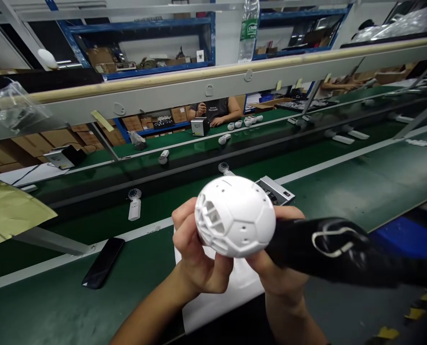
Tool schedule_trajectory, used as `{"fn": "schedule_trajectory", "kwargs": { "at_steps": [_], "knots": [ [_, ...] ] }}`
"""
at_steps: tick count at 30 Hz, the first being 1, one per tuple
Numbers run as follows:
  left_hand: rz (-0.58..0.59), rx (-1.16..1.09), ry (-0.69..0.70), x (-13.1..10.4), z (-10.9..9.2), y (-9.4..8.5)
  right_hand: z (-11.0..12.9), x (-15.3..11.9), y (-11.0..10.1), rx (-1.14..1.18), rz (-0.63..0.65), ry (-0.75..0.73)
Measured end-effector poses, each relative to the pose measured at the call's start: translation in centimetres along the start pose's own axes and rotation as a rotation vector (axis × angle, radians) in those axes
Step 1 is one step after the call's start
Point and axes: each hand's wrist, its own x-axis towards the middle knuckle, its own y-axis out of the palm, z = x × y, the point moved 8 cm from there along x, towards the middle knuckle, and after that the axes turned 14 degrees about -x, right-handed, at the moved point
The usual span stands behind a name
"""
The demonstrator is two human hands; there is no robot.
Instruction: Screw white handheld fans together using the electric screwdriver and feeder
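Note:
A white ball-like shell with a football panel pattern and a latticed opening on its left side is held up in the middle of the view. My left hand grips its left and lower side with bent fingers. On the other side my right hand holds the shell, its thumb low against it. A black object with a pale looped mark crosses in front of my right hand and hides part of its fingers. Below both hands lies a white sheet.
A dark phone lies on the green bench. Small white devices rest on the belt beyond. An open grey box sits behind the shell. A person works across the line. Yellow paper hangs at left.

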Motion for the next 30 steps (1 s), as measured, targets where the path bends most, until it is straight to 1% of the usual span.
{"fn": "schedule_trajectory", "kwargs": {
  "at_steps": [2, 4, 9, 11, 14, 16, 18, 21, 23, 25, 27, 30],
  "knots": [
    [0.030, 0.032, 0.043, 0.1, -0.4, 0.1, 0.0, 0.1, 0.1, 0.032, -0.019, -0.039],
    [0.052, 0.045, 0.051, 0.1, -0.3, 0.1, -0.4, 0.1, -0.1, 0.055, -0.050, -0.027],
    [0.105, 0.028, 0.081, 0.3, 0.2, 0.0, -2.5, -0.2, -0.3, 0.072, -0.092, 0.113],
    [0.125, 0.010, 0.062, 0.3, 0.7, 0.0, -3.2, -0.2, -0.2, 0.105, -0.084, 0.158],
    [0.123, -0.049, -0.031, 0.1, 1.5, 0.2, -3.9, -0.1, 0.2, 0.188, -0.026, 0.202],
    [0.108, -0.124, -0.132, -0.2, 2.0, 0.4, -4.1, 0.1, 0.4, 0.216, -0.003, 0.206],
    [0.092, -0.234, -0.277, -0.6, 2.6, 0.8, -4.0, 0.3, 0.5, 0.212, -0.001, 0.183],
    [0.041, -0.395, -0.539, -1.5, 3.8, 1.2, -3.7, 0.4, 0.7, 0.176, -0.006, 0.127],
    [0.008, -0.477, -0.669, -2.0, 4.6, 1.2, -3.7, 0.1, 1.0, 0.133, -0.006, 0.105],
    [-0.015, -0.486, -0.714, -2.2, 5.2, 0.8, -3.9, -0.1, 1.2, 0.076, -0.002, 0.089],
    [0.000, -0.401, -0.695, -2.0, 5.6, 0.3, -4.0, -0.2, 1.3, 0.010, -0.015, 0.080],
    [0.125, -0.229, -0.673, -2.1, 6.2, 0.0, -3.9, 0.4, 1.1, -0.050, -0.060, 0.067]
  ]
}}
